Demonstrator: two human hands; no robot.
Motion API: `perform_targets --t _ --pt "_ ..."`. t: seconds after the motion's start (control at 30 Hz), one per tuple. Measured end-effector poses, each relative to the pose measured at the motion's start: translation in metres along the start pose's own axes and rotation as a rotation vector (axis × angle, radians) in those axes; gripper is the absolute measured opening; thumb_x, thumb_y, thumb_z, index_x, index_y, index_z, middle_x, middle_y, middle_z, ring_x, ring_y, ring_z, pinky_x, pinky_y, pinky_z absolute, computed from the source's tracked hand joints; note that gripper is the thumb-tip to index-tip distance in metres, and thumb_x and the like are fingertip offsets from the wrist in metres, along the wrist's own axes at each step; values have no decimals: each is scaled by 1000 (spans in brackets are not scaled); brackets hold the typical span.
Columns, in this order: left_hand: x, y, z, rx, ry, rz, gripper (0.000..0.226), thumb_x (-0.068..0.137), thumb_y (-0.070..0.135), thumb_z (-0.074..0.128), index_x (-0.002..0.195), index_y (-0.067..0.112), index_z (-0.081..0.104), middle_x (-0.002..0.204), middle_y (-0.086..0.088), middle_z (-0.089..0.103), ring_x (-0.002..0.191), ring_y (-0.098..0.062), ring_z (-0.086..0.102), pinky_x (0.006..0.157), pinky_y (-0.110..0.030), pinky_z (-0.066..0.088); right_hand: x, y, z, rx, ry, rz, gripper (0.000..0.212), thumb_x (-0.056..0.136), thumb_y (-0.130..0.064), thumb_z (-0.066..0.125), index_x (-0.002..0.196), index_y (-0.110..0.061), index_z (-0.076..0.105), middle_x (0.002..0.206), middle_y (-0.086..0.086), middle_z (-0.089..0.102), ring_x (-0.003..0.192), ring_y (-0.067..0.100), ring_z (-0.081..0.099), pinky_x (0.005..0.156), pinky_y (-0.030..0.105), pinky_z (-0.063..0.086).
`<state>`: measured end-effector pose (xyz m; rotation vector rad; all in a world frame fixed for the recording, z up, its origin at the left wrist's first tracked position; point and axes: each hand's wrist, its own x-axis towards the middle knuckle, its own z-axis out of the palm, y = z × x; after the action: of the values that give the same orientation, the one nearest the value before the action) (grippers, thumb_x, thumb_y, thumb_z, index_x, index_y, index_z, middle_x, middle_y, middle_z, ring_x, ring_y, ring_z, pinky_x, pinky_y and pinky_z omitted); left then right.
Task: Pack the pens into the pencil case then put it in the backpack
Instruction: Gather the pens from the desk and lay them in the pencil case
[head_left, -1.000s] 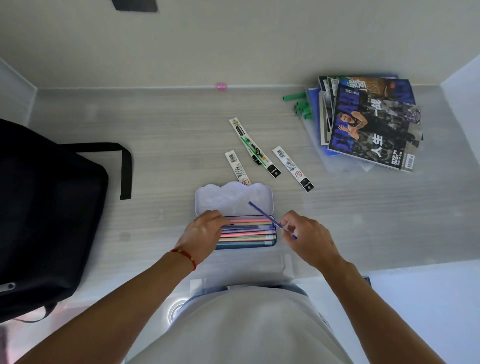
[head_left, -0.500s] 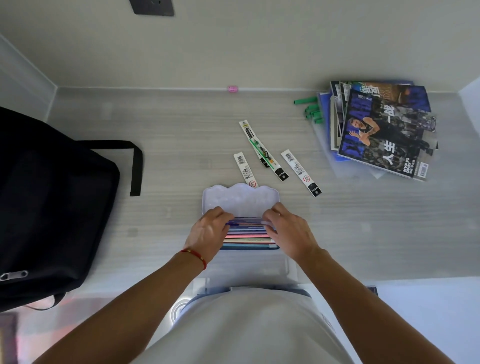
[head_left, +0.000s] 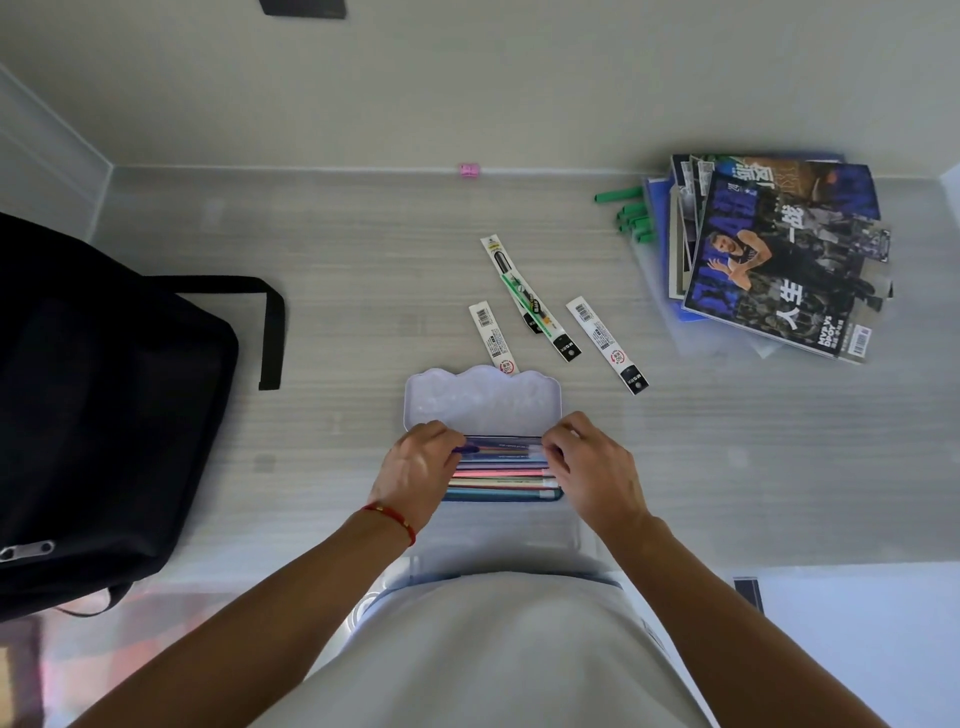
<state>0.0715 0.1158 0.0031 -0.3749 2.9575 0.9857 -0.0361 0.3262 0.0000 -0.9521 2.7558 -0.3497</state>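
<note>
Near the front edge of the worktop (head_left: 332, 332) sits the open pencil case (head_left: 483, 402), its wavy lid tipped back. Smooth, thin pens (head_left: 501, 470) lie side by side inside. My left hand (head_left: 415, 470) and right hand (head_left: 592, 467) each pinch one end of the top purple pen. It could roll up crooked (round pens slip), and then the hard lid may not shut. Flat packets (head_left: 605, 343) wait behind the case. By the left edge sits the soft black backpack (head_left: 104, 415).
</note>
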Motion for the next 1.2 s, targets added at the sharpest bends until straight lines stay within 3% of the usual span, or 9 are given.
perform_targets --t 0.1,0.37,0.53,0.7,0.83,1.07,1.2 --pt "0 -1 1 -9 -14 -7 10 88 5 68 97 3 74 95 -13 71 88 -29 67 82 -41 59 -1 6 2 28 -2 -1 10 90 -25 72 89 -15 69 97 1 62 65 20 65 55 25 47" --pt "6 -5 -1 2 -36 19 14 82 3 74 96 3 73 93 -13 70 85 -30 66 80 -42 60 4 8 0 -7 -91 -69 21 89 -37 73 85 -17 70 99 0 59 67 16 64 58 30 58" --pt "5 -10 -3 -22 -47 15 15 83 5 73 98 3 73 95 -13 69 88 -30 65 81 -42 59 17 5 -3 -59 -195 -113 24 90 -37 70 90 -13 64 109 3 52 83 19 62 57 29 47" --pt "5 -12 -4 -19 -67 41 18 83 7 75 100 4 72 97 -12 69 88 -27 66 83 -41 60 30 2 -9 -234 -317 -271 29 95 -41 59 101 -14 67 117 3 49 97 18 61 63 30 54" --pt "6 -13 -5 -13 -65 55 17 83 7 74 100 4 72 97 -13 68 88 -27 65 84 -40 59 35 -3 -7 -337 -378 -345 32 95 -37 55 107 -9 66 118 5 50 85 19 63 54 28 41" --pt "6 -14 -4 -18 -46 61 18 83 4 74 101 5 72 99 -12 67 90 -27 66 85 -38 60 39 -3 -9 -383 -449 -396 29 92 -23 50 105 -3 68 115 11 52 65 25 62 57 29 45" --pt "4 -16 -4 -31 -34 65 16 82 2 74 98 5 72 96 -12 67 88 -27 66 83 -39 60 40 0 -12 -349 -420 -422 30 98 -26 48 110 -6 66 120 9 51 70 25 65 63 32 56"
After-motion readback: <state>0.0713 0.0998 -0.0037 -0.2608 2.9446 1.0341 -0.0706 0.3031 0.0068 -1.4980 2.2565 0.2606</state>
